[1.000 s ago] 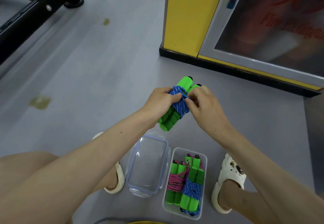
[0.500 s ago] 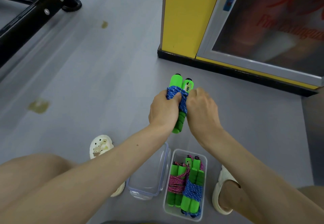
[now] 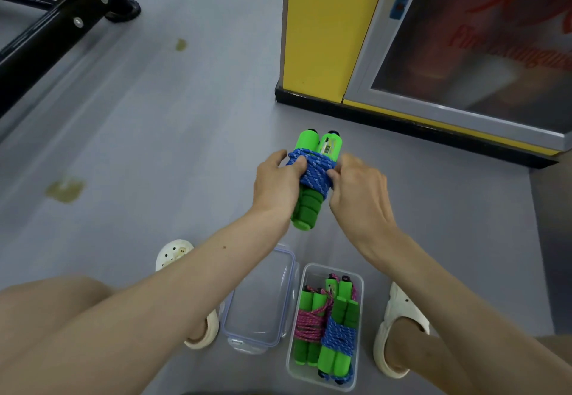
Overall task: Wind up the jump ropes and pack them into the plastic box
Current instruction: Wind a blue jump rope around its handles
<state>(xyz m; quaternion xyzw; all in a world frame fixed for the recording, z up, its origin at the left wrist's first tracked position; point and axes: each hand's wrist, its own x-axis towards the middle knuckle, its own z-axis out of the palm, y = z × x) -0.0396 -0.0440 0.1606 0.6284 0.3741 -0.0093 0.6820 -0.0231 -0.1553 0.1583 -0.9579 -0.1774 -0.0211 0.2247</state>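
Left hand (image 3: pixel 278 184) grips the jump rope (image 3: pixel 305 206) by its paired green handles, thumb laid over the blue cord (image 3: pixel 315 172) wound round them, fingers curled behind. Right hand (image 3: pixel 359 196) sits at the cord's right edge, thumb tip against the wraps; its fingers are blurred and partly hidden behind the bundle, seemingly curled on it. Head view, compared with a second ago: the bundle was tilted, with the right fingertips picking at the cord's middle; now it stands upright, capped ends away from the person, and the hands have drawn slightly apart. Reads as the wrap being finished, the end likely tucked, though the tuck itself is not visible. Bundle is held above the floor (image 3: pixel 185 147), well clear of the plastic box (image 3: pixel 361 311) below, which already holds a pink-corded rope (image 3: pixel 308 323) and a blue-corded rope (image 3: pixel 337 336) side by side. Lid (image 3: pixel 260 302) lies just beside the box on its left. Remaining room looks tight; the third bundle probably goes on top.
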